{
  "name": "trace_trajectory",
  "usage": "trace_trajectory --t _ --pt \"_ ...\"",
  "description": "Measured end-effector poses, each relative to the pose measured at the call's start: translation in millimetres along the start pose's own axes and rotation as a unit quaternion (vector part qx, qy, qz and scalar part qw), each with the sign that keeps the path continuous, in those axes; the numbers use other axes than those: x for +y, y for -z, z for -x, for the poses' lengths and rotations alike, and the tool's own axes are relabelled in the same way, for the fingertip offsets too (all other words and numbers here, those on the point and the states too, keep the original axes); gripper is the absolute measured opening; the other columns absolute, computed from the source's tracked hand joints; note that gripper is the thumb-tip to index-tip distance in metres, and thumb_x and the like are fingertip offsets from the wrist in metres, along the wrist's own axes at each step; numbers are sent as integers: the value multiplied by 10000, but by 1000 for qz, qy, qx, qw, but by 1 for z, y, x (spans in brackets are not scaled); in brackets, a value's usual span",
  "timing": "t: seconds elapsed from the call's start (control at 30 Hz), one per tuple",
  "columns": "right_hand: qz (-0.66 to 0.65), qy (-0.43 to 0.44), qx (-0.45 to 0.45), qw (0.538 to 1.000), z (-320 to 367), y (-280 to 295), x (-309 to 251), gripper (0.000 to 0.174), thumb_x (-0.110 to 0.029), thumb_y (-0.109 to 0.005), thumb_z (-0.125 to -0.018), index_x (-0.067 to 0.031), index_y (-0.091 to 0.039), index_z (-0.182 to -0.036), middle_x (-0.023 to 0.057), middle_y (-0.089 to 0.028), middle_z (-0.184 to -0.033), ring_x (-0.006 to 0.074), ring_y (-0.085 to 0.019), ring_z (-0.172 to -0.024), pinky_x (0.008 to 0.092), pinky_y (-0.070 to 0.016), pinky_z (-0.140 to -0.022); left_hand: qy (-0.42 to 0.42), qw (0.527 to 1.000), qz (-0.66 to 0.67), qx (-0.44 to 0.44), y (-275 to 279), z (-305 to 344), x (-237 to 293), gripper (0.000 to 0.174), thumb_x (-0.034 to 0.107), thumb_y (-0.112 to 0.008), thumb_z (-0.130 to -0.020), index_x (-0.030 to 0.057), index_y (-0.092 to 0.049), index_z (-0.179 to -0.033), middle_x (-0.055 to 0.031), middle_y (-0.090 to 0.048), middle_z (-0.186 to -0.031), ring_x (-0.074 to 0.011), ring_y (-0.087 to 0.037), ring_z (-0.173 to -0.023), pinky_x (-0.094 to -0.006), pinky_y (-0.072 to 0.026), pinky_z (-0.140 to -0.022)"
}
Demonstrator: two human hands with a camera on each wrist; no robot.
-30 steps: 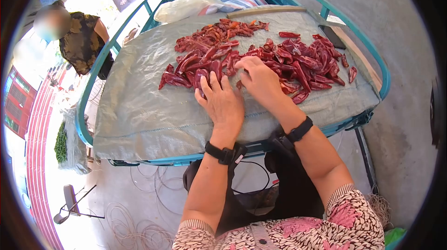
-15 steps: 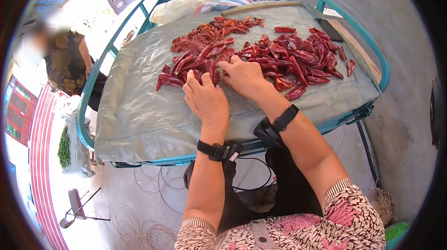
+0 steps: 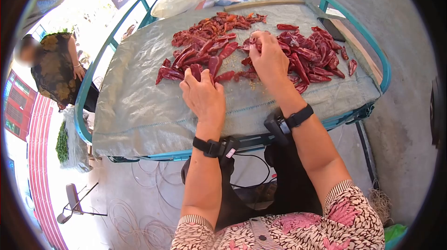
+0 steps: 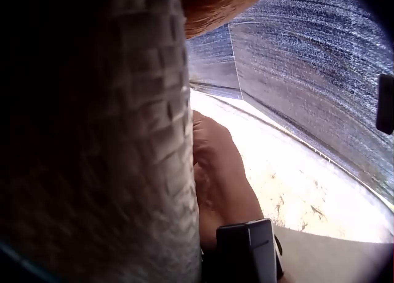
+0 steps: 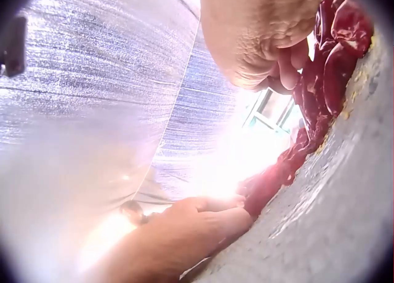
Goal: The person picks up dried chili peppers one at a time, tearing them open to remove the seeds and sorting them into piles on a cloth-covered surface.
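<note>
Dried red chili peppers (image 3: pixel 311 54) lie in a large heap at the right of the sheet, with a smaller group (image 3: pixel 184 58) at the left. My left hand (image 3: pixel 203 99) grips a chili pepper at the near edge of the left group; its fingers curve over the pods. Around chili peppers at the left end of the right heap, my right hand (image 3: pixel 271 61) has its fingers curled, the fingertips partly hidden. The right wrist view shows the curled right fingers (image 5: pixel 289 67) against the pods, and the left hand (image 5: pixel 178 234) lower down at another pepper.
A grey-green woven sheet (image 3: pixel 139 110) covers the teal cart bed, edged by a rail (image 3: pixel 372 45). Smaller, orange-red peppers (image 3: pixel 205 31) lie farther back. A dark phone (image 3: pixel 331 30) sits at the right. Pale sacks (image 3: pixel 181 4) lie behind; a person (image 3: pixel 56 64) stands left.
My right hand first reached left toward the left hand, then moved right and away. A gap with scattered pale seeds now shows between the groups. My left hand shifted slightly left.
</note>
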State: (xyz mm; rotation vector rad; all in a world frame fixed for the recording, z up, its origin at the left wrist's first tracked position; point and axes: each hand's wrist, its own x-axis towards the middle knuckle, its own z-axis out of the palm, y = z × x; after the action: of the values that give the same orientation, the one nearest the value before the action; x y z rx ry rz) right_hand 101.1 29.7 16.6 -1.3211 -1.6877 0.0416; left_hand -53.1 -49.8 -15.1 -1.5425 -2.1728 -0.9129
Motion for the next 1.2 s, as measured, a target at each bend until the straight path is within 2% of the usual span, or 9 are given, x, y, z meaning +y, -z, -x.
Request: trace_trajectory --t 0.03,0.43,0.53,0.73,0.83,0.93,1.07,1.1,1.2 --pt "-22 -23 -12 999 0 4 -1 296 -196 -643 -921 -156 -603 -1211 112 -639 -1153 348 -690 -930 469 -545 -786 -2 1000 -6 -1 -1 0 0 300 196 -770 -795 135 -720 -1085 -165 -502 -1394 -365 -495 -1229 -460 -465 -989" --pt "-110 64 -101 987 20 3 -10 224 -174 -632 -909 -161 -663 -1131 93 -676 -1090 319 -696 -924 454 -552 -783 10 1000 4 -6 -4 -4 -5 224 214 -773 -798 142 -737 -1006 -152 -527 -1381 -352 -508 -1208 -458 -476 -961" --pt "-67 98 -186 975 22 7 -11 206 -206 -631 -907 -157 -685 -1100 93 -696 -1052 316 -701 -933 450 -554 -783 8 1000 7 -8 -3 -4 -5 213 210 -774 -796 136 -738 -992 -150 -534 -1373 -350 -513 -1199 -456 -480 -954" --pt "22 170 -272 947 34 3 -17 183 -212 -636 -901 -172 -716 -1060 75 -713 -1051 292 -699 -947 409 -557 -779 0 1000 22 -3 -1 -4 -6 217 178 -781 -785 95 -738 -982 -155 -534 -1367 -345 -515 -1193 -444 -484 -935" --pt "-48 137 -250 957 29 4 -14 210 -181 -627 -895 -182 -718 -1084 79 -718 -1071 288 -700 -967 413 -560 -791 -5 999 30 33 -5 -5 -7 172 179 -786 -763 115 -750 -919 -136 -560 -1344 -346 -507 -1203 -435 -462 -984" --pt "-60 95 -158 981 22 4 -8 228 -188 -588 -905 -173 -701 -1102 118 -713 -1083 338 -704 -924 456 -561 -775 -37 996 37 75 -3 -4 -7 160 177 -783 -769 108 -754 -910 -123 -560 -1349 -341 -489 -1231 -427 -434 -1020" --pt "-50 78 -52 994 17 16 -8 393 -160 -635 -881 -140 -608 -1273 111 -618 -1304 334 -666 -1069 446 -552 -872 -73 988 88 106 5 -5 -2 133 163 -774 -794 99 -748 -907 -102 -575 -1330 -320 -500 -1225 -418 -433 -1020" --pt "-73 57 -89 992 15 18 -7 491 -148 -664 -860 -131 -551 -1338 103 -564 -1359 339 -644 -1120 447 -545 -907 -82 985 104 114 6 -6 -1 123 156 -772 -801 97 -745 -905 -98 -585 -1316 -312 -514 -1210 -416 -443 -1009" --pt "-144 126 -121 974 15 14 -8 446 -113 -652 -861 -158 -590 -1300 100 -581 -1330 342 -645 -1120 438 -547 -909 -118 968 204 90 3 -6 -1 144 133 -765 -813 93 -734 -949 -79 -615 -1254 -276 -600 -1070 -390 -510 -895"
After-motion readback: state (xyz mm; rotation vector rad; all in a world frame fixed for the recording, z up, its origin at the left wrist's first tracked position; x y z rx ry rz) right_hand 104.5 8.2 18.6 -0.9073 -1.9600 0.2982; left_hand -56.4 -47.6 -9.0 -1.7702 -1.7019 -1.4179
